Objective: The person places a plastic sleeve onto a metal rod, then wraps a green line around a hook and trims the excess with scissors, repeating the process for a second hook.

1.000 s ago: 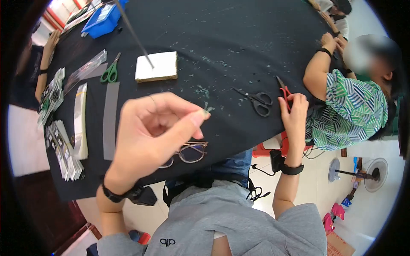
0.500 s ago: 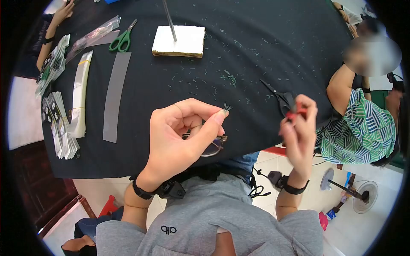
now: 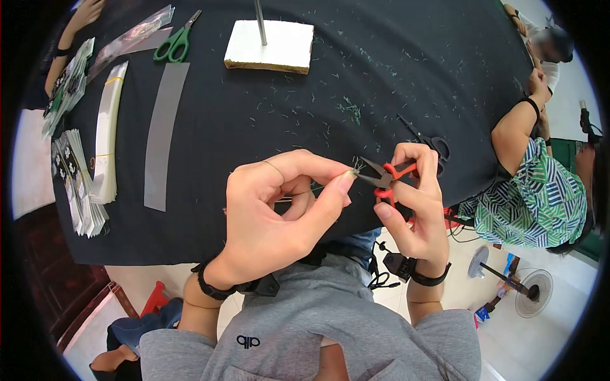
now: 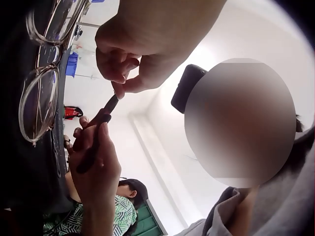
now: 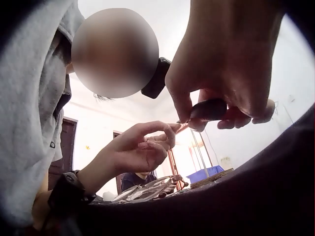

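My left hand [image 3: 273, 203] pinches a tiny bundle of thin greenish strands [image 3: 358, 166] between thumb and forefinger, their loose ends fanning out past the fingertips. Red-handled pointed pliers [image 3: 386, 180] are held by my right hand [image 3: 416, 203], fingers and thumb on the handles. The pliers' jaws stand apart, with their tips right at the strands. In the left wrist view the pliers [image 4: 104, 116] reach up to the pinching fingertips. A pair of glasses [image 4: 39, 105] lies on the dark cloth below the left hand, mostly hidden by it in the head view.
Black scissors [image 3: 429, 140] lie beyond the right hand. A white block with a metal rod [image 3: 270, 47] stands farther back. To the left are green scissors [image 3: 175, 46], a grey strip [image 3: 166, 136], clear sleeves [image 3: 109, 133] and stacked cards [image 3: 79, 184]. Green clippings dot the black cloth [image 3: 222, 127].
My right hand has lifted the red pliers from the table and brought them left to the strands, jaws spread. The left hand has moved right in the head view, still pinching the strands.
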Motion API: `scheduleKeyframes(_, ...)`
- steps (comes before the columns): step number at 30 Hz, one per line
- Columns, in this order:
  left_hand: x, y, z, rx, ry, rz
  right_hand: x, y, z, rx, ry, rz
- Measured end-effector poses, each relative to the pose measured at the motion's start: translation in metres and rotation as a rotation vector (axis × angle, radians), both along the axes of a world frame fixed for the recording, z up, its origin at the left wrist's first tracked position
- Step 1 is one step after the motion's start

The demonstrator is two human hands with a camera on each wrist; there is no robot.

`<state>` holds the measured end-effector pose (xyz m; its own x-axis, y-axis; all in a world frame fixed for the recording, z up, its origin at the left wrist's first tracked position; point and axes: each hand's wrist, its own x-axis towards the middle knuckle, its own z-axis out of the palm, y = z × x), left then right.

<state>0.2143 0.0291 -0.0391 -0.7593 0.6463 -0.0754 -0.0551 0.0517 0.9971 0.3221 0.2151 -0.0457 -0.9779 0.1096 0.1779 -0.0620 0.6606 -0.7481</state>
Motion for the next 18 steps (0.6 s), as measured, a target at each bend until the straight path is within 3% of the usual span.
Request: scheduleKeyframes(18, 0.0019, 0.0028, -0.0021, 0.000, 0.121, 0.032, 0.0019, -0.0027, 0.0004, 0.000, 0.015, -0.044)
